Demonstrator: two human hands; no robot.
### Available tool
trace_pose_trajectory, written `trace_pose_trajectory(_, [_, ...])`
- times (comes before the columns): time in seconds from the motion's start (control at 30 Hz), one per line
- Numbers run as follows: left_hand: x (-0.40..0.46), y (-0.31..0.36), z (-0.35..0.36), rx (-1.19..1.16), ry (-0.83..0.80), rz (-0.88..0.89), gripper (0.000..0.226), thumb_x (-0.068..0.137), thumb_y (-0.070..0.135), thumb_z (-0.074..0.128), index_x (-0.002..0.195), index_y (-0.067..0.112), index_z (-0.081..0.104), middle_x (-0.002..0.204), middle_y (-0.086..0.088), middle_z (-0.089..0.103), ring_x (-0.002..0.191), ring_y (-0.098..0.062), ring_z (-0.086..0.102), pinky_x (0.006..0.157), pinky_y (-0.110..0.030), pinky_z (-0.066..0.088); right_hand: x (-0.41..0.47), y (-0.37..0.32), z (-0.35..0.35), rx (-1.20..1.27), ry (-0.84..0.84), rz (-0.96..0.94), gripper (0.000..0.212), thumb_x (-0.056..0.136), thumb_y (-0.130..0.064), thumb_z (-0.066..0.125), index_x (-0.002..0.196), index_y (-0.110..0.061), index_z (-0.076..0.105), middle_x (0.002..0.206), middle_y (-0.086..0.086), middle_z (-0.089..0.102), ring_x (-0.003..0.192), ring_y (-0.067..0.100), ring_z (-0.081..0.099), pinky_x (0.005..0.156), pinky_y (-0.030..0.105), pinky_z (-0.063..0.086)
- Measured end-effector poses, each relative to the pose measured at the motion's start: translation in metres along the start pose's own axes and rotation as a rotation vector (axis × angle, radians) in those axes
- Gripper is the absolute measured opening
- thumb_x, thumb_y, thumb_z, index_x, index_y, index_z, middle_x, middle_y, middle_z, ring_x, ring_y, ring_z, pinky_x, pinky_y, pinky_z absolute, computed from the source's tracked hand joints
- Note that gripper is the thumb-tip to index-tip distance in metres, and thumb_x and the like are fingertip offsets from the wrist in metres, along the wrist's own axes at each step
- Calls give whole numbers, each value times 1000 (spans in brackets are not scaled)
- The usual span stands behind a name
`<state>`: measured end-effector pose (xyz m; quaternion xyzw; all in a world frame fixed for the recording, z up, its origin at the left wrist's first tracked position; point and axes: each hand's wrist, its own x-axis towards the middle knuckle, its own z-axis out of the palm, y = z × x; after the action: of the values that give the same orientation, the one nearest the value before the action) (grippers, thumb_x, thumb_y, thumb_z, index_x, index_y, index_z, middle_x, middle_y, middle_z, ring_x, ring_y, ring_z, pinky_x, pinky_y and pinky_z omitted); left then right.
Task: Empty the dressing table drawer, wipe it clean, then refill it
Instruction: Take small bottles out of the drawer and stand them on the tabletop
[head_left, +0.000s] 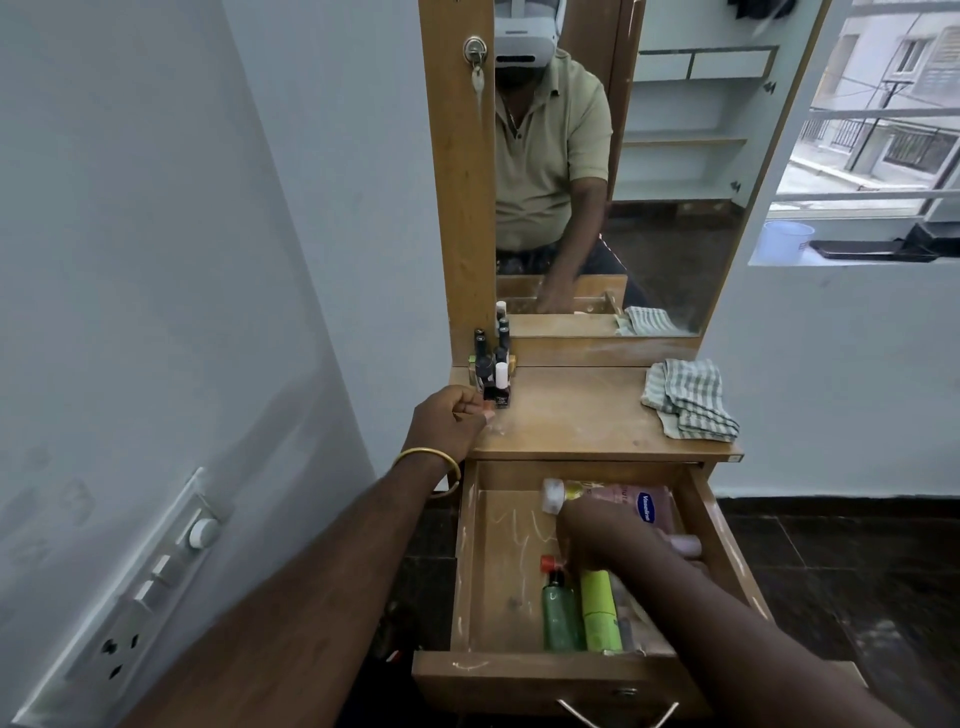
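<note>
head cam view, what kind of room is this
Most likely a bedroom or dressing corner in a home: a wooden dressing table with a tall mirror, nail polish bottles on top, and an open drawer of toiletries.

head-worn view, angled down, close over open drawer (571, 670); facing mirror (649, 171)

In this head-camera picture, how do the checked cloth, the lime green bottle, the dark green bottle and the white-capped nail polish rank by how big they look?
1. Checked cloth, clearly largest.
2. Lime green bottle.
3. Dark green bottle, only slightly smaller; the two bottles lie side by side in the drawer, so that order is unsure.
4. White-capped nail polish, smallest, though it also stands farther from the camera.
</note>
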<state>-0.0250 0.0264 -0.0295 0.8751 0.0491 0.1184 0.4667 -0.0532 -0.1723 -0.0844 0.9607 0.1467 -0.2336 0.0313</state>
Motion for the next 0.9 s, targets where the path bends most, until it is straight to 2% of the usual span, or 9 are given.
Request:
trace_pose_trajectory(0.07, [5,-1,2,16,-1,-25,25,86,19,73,109,12,69,96,3,65,90,-13,60,78,-18,46,1,0,2,-12,-9,-30,41,88,-21,69,125,-10,57,103,7,65,94,21,62,77,30,51])
trace_pose_trajectory(0.13, [10,-4,5,32,5,-37,22,86,19,73,107,14,69,96,3,67,89,-13,60,78,-20,47,1,3,-3,42,25,-50,46,87,-25,69,128,-10,54,99,4,66,90,18,62,81,31,54])
trace_pose_trajectory(0.23, [15,-5,7,52,20,-40,18,85,15,71,103,14,70,96,2,67,90,-15,61,81,-23,48,-3,7,-22,210,101,-87,29,89,-40,65,107,-17,63,94,0,68,78,13,61,72,27,54])
trace_pose_trajectory(0.3, [17,-7,9,59,22,-39,18,85,15,71,103,14,71,92,4,65,91,-16,61,82,-24,49,-10,8,-40,386,156,-124,26,89,-45,65,98,-21,63,88,-4,65,74,9,59,64,24,49])
trace_pose_trajectory(0.43, [19,-12,11,76,16,-33,20,83,20,74,102,15,70,90,5,65,89,-15,61,84,-28,51,-17,8,-75,717,390,-252,14,82,-32,77,92,-24,70,91,-9,65,79,3,58,67,21,46])
trace_pose_trajectory(0.57, [20,-15,13,85,34,-38,21,84,20,72,104,14,69,97,-1,69,89,-16,62,85,-31,54,-8,-4,-95,1001,545,-279,13,79,-13,77,91,-18,73,83,-5,70,70,4,62,66,25,53])
trace_pose_trajectory(0.67, [19,-17,15,76,36,-28,21,86,19,70,106,13,69,99,-3,70,90,-18,63,86,-33,55,6,-14,-102,1005,611,-235,13,77,-8,77,85,-17,70,81,-8,67,71,3,61,64,19,47])
trace_pose_trajectory(0.77, [17,-18,14,63,42,-6,19,86,20,70,104,14,68,96,-2,70,90,-18,63,84,-31,54,20,-21,-102,998,629,-165,20,75,-8,78,84,-20,65,88,-3,66,82,12,63,68,25,50])
trace_pose_trajectory(0.9, [15,-21,14,52,57,29,17,86,18,68,103,14,68,96,-3,70,90,-18,63,84,-33,54,35,-27,-100,927,649,-136,20,74,-8,76,84,-20,64,83,-2,65,78,16,60,65,28,49])
